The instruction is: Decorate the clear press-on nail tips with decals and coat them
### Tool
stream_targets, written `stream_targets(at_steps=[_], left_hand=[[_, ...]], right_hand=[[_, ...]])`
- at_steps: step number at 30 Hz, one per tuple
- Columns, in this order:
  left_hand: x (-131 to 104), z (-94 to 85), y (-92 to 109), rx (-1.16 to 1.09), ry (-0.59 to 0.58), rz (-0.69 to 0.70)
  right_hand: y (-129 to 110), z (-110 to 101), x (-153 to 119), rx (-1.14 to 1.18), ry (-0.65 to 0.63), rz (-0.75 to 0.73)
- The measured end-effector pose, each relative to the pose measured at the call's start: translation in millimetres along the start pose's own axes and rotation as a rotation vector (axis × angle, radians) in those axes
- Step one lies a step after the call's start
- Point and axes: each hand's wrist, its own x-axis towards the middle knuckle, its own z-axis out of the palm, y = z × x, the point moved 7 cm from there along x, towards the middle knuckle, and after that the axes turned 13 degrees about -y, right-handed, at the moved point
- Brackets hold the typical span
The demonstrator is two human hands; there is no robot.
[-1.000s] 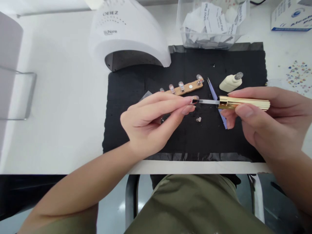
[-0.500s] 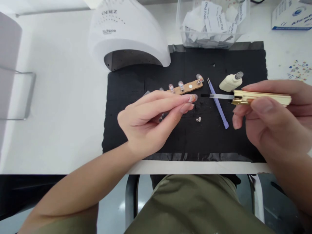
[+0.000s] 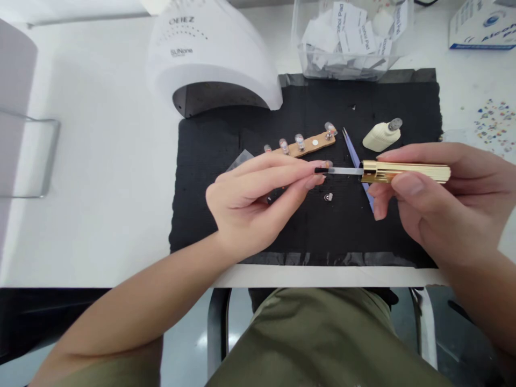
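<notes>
A decorated false nail tip [image 3: 328,164] is pinched between the thumb and index finger of my left hand [image 3: 258,201], partly covered by the brush. My right hand [image 3: 439,204] is closed around the gold cap of a nail polish brush [image 3: 407,172]. Its dark bristles lie over the nail tip, touching or just above it; I cannot tell which. Just behind the hands, a tan display strip [image 3: 308,146] carries several decorated nail tips on small stands. Purple tweezers [image 3: 351,148] lie partly beneath the brush. A cream polish bottle [image 3: 381,137] is open and tilted.
A white nail lamp [image 3: 217,54] stands at the back left of the black mat [image 3: 306,231]. Behind the mat is a clear bin [image 3: 342,64] of alcohol pads, with a box [image 3: 481,27] to its right. Tiny decorations [image 3: 494,121] are scattered at right. A small metal piece [image 3: 328,197] lies on the mat.
My right hand has moved left with the brush, bringing its bristles from beside the nail tip to over it. My left hand has shifted slightly right.
</notes>
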Motion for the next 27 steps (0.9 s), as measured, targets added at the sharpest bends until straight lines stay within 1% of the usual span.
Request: stream_targets(at_steps=[6, 15, 19, 22, 27], left_hand=[[-2, -0.8, 0, -0.027, -0.002, -0.05], [-4, -1.0, -1, -0.029, 0.02, -0.08], [-5, -1.4, -1, -0.029, 0.032, -0.111], [-5, -1.8, 1, -0.034, 0.045, -0.106], [-5, -1.4, -1, -0.019, 0.029, -0.119]], right_hand=[[2, -2, 1, -0.012, -0.004, -0.006], [6, -6, 2, -0.018, 0.004, -0.002], [8, -9, 3, -0.037, 0.038, 0.004], [9, -12, 4, -0.039, 0.07, 0.007], [5, -10, 3, -0.01, 0.03, -0.025]])
